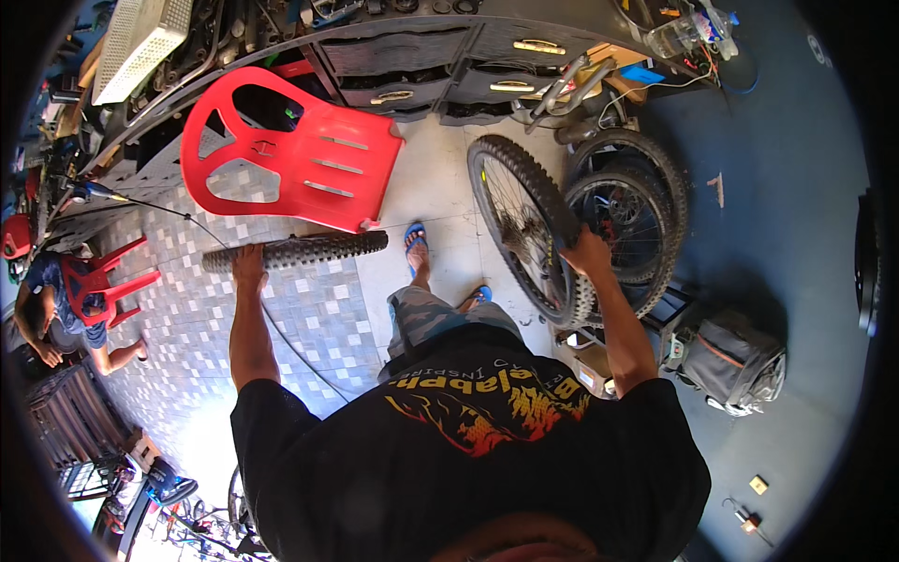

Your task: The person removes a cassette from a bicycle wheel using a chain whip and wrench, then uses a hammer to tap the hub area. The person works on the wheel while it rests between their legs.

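Two knobby tyres [323,247]; fingers [249,253] against each

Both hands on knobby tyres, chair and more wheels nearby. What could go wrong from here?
1. The right hand is on a wheel close beside other wheels; a slip might knock them.
2. The tyre under the left hand sits close to the red chair and could bump it.
3. Blue sandals leave toes bare; a falling wheel could hurt them.
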